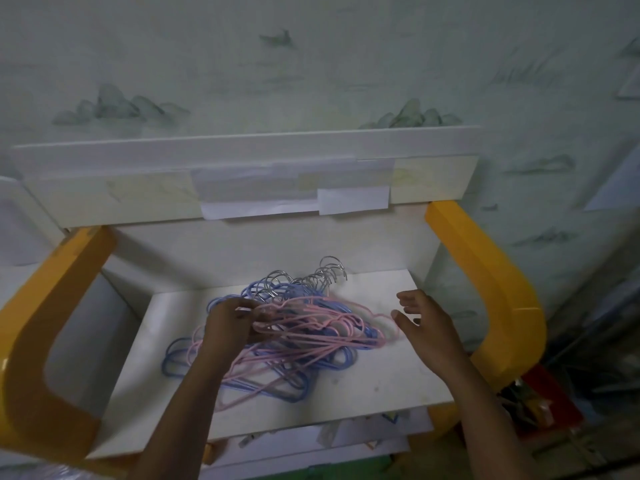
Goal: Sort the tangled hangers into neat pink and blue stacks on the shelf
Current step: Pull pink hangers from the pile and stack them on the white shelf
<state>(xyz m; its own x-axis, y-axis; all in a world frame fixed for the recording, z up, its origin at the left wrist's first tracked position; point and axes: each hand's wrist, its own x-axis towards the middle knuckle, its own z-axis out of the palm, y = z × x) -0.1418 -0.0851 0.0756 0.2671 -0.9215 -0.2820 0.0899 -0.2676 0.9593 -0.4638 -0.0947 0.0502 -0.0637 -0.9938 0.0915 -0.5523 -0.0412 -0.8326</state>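
from the head view, a white shelf (381, 382) between two yellow side frames (491, 278) stands against a pale painted wall (311, 64), with bare board to the right of the tangled hangers (287, 337) lying mid-shelf. the pink and blue wires are too knotted to count. the left hand (232, 323) pinches pink wires at the pile's left; the right hand (426, 323) hovers just right of it, fingers spread and holding nothing.
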